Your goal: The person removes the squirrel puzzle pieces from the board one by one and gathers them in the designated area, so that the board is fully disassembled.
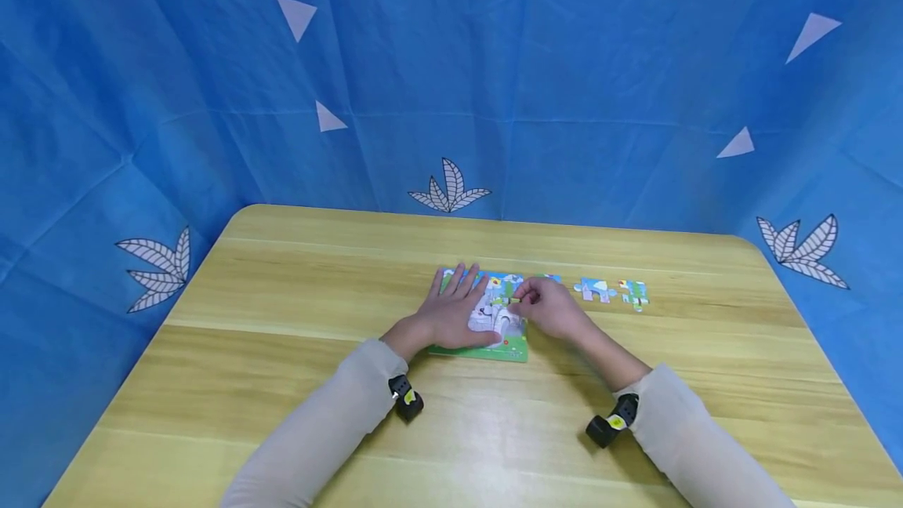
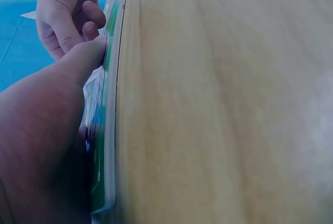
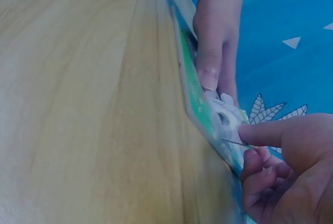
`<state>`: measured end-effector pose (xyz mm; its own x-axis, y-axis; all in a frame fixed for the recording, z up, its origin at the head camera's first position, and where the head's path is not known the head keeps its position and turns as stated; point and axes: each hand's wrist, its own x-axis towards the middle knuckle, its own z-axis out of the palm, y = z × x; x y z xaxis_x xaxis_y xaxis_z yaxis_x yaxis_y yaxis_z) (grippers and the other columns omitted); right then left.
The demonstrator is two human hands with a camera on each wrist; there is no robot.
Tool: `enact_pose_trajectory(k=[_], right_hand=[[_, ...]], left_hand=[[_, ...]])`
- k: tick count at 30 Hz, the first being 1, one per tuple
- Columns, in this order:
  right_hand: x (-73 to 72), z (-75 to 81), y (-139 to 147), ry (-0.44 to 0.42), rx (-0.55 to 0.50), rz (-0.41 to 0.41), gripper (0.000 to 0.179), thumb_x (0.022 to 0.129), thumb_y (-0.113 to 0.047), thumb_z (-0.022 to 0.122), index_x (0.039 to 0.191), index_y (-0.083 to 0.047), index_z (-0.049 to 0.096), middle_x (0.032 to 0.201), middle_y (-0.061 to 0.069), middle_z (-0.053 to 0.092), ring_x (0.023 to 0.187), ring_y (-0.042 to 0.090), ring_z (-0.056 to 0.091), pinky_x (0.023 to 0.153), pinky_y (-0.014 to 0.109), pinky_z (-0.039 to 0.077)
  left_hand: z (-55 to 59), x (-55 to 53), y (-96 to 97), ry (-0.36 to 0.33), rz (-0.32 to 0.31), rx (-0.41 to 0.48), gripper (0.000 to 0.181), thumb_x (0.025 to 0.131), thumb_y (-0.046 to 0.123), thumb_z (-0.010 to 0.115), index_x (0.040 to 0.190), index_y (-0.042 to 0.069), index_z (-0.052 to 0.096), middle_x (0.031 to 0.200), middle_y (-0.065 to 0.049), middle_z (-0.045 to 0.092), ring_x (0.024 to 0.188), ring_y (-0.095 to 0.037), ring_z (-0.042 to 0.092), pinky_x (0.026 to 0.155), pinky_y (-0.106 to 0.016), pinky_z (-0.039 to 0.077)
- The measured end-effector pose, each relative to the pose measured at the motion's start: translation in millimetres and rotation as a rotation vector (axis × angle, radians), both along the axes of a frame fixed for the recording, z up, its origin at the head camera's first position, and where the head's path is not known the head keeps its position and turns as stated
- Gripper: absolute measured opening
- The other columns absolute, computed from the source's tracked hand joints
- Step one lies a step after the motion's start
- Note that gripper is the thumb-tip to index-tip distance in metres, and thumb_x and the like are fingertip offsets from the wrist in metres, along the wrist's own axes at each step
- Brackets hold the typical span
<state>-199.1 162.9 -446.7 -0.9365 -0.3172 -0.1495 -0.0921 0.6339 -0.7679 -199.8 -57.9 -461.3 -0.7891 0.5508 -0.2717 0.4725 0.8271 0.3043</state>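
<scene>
A jigsaw puzzle board point(image 1: 513, 350) with a green lower border lies on the table, partly filled with printed pieces. Spread across its left part, my left hand point(image 1: 455, 320) presses flat with straight fingers, the thumb point(image 2: 96, 50) lying along the lower border. At the board's right side, my right hand point(image 1: 556, 310) pinches a thin puzzle piece point(image 3: 235, 142) between thumb and fingers, close over the board. The piece shows nearly edge-on in the right wrist view, and fingers hide much of it. A white printed figure point(image 3: 229, 110) shows beside my thumbs.
To the right of the board lie loose puzzle pieces: one point(image 1: 596, 289) bluish, another point(image 1: 635, 293) greenish, and a third point(image 1: 553, 277) partly behind my right hand. The wooden table point(image 1: 317, 273) ends at a blue cloth backdrop point(image 1: 437, 45).
</scene>
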Motion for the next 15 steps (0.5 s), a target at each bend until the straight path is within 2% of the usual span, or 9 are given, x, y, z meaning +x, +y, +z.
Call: enact_pose_trajectory(k=[8,15], right_hand=[[2.4,5.4,2.1,0.036,-0.011,0.007,0.007,0.094,-0.007,0.071,0.095,-0.003,0.066,0.083,0.005,0.063,0.074,0.016,0.056,0.07,0.031,0.048],[2.9,4.6,4.5,0.014,-0.104,-0.002,0.006,0.095,-0.006,0.069,0.096,-0.001,0.066,0.081,0.008,0.065,0.066,0.016,0.057,0.062,0.028,0.05]], left_hand=[[-10.6,-4.4,0.3,-0.009,0.01,0.008,0.108,0.091,0.077,0.048,0.164,0.018,-0.005,0.168,-0.003,-0.02,0.151,-0.023,-0.026,0.117,-0.051,-0.023],[-8.0,-2.9,0.6,-0.025,0.012,0.01,0.107,0.092,0.076,0.048,0.164,0.018,-0.006,0.168,-0.002,-0.02,0.151,-0.022,-0.027,0.117,-0.049,-0.024]])
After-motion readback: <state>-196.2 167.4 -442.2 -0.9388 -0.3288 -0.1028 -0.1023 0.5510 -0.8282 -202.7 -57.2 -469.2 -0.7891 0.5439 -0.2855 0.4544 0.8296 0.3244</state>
